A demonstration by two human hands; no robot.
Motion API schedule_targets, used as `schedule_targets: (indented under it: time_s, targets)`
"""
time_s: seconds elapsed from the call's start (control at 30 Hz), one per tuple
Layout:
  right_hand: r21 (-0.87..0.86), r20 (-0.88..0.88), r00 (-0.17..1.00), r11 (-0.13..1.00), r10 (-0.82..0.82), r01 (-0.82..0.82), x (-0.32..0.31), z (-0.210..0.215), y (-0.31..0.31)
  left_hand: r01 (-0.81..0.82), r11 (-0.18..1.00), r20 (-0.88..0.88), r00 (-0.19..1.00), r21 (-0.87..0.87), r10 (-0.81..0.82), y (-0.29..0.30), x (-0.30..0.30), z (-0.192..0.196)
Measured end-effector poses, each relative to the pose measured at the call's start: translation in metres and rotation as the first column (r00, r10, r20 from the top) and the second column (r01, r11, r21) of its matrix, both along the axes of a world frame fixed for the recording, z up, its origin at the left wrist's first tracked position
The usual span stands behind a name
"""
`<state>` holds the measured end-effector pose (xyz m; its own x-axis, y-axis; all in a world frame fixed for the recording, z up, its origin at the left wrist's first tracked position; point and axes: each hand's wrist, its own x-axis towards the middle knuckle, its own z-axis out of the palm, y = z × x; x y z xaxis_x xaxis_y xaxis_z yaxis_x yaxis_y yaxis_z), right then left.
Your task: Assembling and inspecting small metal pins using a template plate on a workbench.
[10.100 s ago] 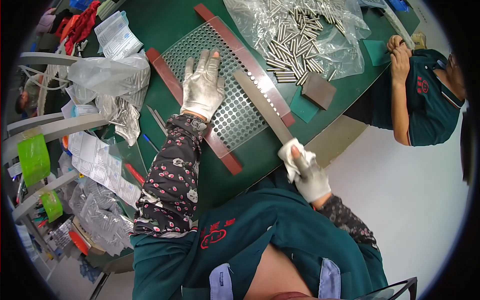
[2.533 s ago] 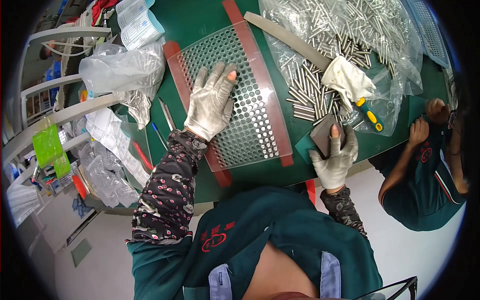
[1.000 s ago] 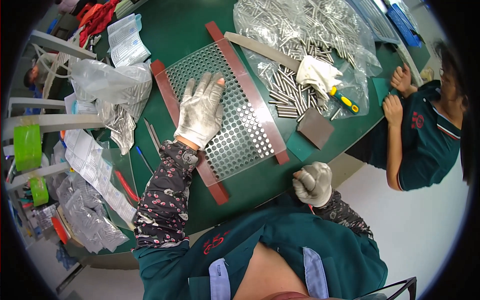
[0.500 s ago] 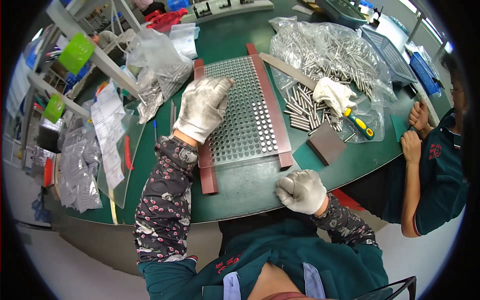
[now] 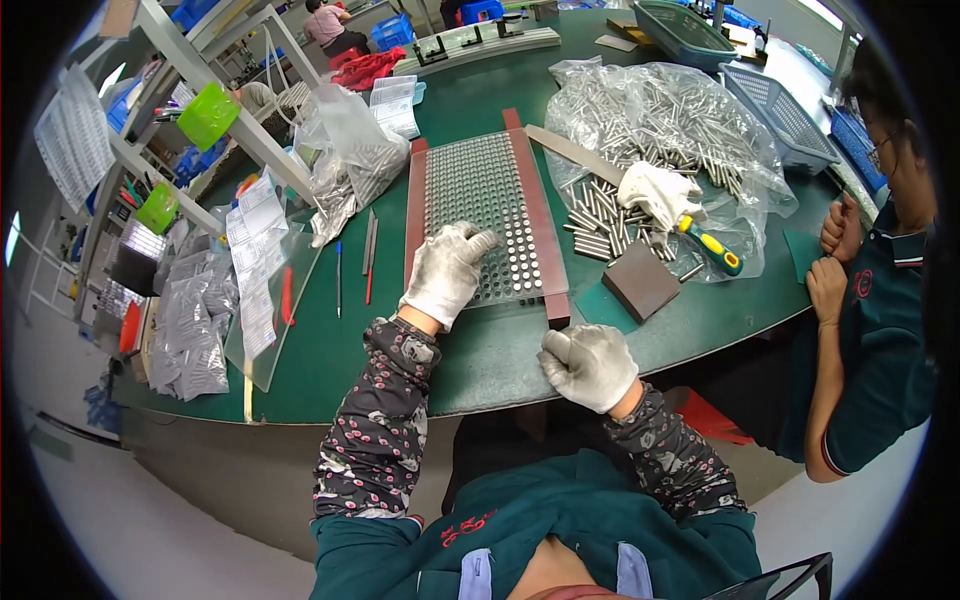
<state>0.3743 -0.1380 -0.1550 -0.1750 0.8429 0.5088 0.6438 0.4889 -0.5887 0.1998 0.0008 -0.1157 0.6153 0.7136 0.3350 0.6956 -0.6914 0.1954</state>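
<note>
A clear plate full of round holes [image 5: 465, 185] rests across two reddish-brown bars [image 5: 540, 225] on the bench. Bright metal pin ends [image 5: 522, 250] fill several holes along its right side; the others look darker. My left hand [image 5: 445, 272], in a whitish work glove, is over the near left part of the plate with its fingers curled together. Whatever its fingertips may pinch is too small to make out. Near the bench edge, just in front of the right bar's end, my gloved right hand [image 5: 592, 368] is closed, its contents hidden.
Loose metal pins [image 5: 598, 215] spill from a large plastic bag [image 5: 670, 110] at right, beside a white cloth [image 5: 655, 190], a yellow-green-handled screwdriver [image 5: 712, 246] and a brown block [image 5: 640, 282]. Pens [image 5: 339, 280] and a glass sheet [image 5: 290, 330] lie left. A co-worker [image 5: 865, 280] sits at right.
My left hand has moved nearer and to the right across the plate, toward its front edge. The right hand stays closed in about the same place. The whole view has shifted slightly.
</note>
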Motion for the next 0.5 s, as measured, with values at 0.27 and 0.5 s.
schedule_targets:
  time_s: [0.27, 0.5]
  targets:
    - [-0.016, -0.01, 1.0, 1.0, 0.008, -0.008, -0.002, 0.001, 0.0, 0.016, 0.995, -0.231, 0.973, 0.099, 0.007, -0.002, 0.007, 0.006]
    - [-0.01, 0.004, 1.0, 1.0, -0.023, 0.023, -0.005, -0.006, 0.001, 0.076, 0.985, -0.216, 0.976, 0.152, -0.042, 0.001, 0.002, 0.0]
